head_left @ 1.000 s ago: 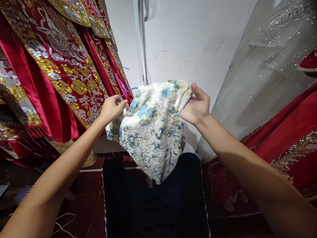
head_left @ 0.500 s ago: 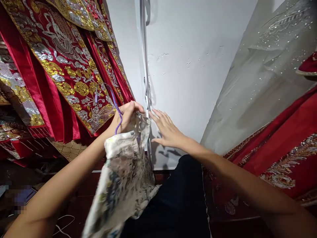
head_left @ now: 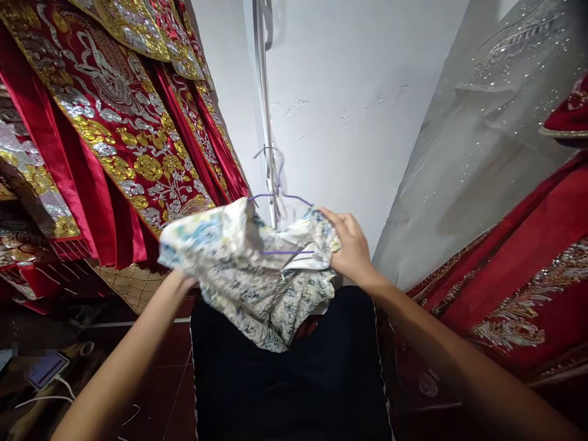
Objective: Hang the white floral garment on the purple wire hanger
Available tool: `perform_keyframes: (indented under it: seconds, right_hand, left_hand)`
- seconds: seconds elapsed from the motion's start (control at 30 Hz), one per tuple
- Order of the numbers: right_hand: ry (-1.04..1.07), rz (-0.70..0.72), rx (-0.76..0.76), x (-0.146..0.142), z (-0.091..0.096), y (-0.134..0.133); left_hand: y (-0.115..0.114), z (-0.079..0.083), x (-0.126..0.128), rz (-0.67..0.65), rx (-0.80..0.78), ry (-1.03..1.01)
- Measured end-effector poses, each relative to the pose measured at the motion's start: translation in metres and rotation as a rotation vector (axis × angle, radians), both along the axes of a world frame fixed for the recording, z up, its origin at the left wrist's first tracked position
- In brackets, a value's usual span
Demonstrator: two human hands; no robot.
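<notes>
A pale floral garment (head_left: pixel 275 300) with blue and yellow flowers hangs bunched in front of me, its fabric partly blurred. Through it runs a purple wire hanger (head_left: pixel 298 197), hook upward, with its lower bar showing across the garment's opening. My right hand (head_left: pixel 351 248) is closed on the garment's right shoulder, by the hanger's right end. On the other side, the cloth covers most of my left hand (head_left: pixel 182 283). Only the wrist and heel of that hand show below the raised fabric, and its fingers are hidden.
A metal rail (head_left: pixel 263 73) runs down the white wall (head_left: pixel 340 79) ahead. Red gowns with gold and silver embroidery (head_left: pixel 133 135) hang left. To the right hang a sheer sparkly cover (head_left: pixel 459 159) and red beaded garments (head_left: pixel 528 275). A phone (head_left: pixel 48 369) with a white cable lies lower left.
The garment has swung up and spread between my hands. My right hand, earlier open beside the rail, now grips its right shoulder. My left hand has moved left and down, under the cloth.
</notes>
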State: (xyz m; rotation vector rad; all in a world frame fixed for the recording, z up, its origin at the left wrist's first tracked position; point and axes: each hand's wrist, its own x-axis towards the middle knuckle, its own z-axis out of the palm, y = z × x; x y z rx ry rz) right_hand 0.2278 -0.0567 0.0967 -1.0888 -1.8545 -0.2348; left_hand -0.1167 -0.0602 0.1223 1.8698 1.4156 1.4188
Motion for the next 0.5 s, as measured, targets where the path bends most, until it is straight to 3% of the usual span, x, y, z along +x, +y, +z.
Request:
perform_keyframes:
  seconds: [0.1,0.17,0.23,0.37,0.5]
  right_hand:
    - [0.100,-0.154,-0.006,0.024,0.011,0.014]
    - [0.107,-0.198,-0.005,0.028,0.029,0.030]
    - [0.063,-0.196,0.007,0.022,0.049,0.045]
    - [-0.109,-0.120,0.018,-0.002,0.072,0.055]
    - [-0.177,-0.077,0.005,0.000,0.061,0.044]
  left_hand:
    - [-0.005,-0.038,-0.017,-0.177,-0.179,-0.179]
    - [0.000,-0.056,-0.014,-0.313,-0.323,-0.366]
    - [0.011,-0.069,-0.004,-0.365,-0.373,-0.483]
    - [0.034,-0.082,0.018,-0.214,-0.239,-0.541]
    - [0.035,-0.104,0.023,-0.044,-0.277,-0.814]
